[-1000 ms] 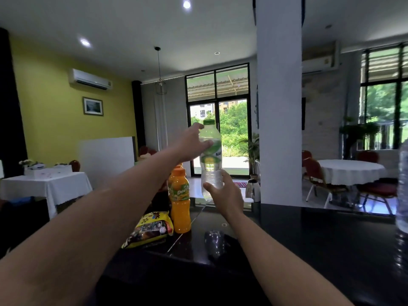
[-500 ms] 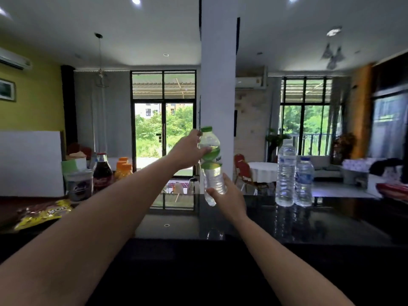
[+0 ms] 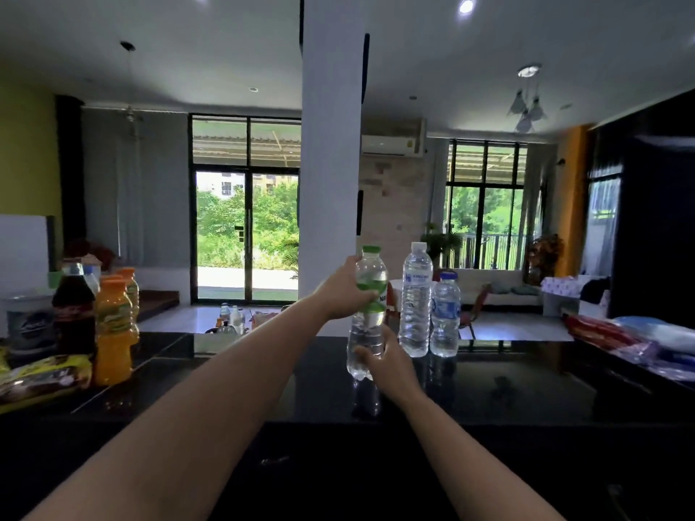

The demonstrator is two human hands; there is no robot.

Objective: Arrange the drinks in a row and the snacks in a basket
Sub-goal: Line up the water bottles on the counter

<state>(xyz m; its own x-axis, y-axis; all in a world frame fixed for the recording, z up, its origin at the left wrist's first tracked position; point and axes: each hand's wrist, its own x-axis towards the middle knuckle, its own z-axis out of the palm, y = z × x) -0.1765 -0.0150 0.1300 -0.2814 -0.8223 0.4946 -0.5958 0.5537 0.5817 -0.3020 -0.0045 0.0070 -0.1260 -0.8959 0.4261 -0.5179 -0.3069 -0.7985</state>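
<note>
Beside the two water bottles now — both hands, left hand and right hand, grip the green-capped bottle, carried over, ready to extend the row.

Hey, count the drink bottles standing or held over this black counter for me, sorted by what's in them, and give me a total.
Clear water bottles: 3, namely the green-capped bottle in both hands, the tall white-capped bottle and the short blue-capped bottle
Orange drink bottles: 2, front and behind
Dark cola bottle: 1
Total: 6
</note>
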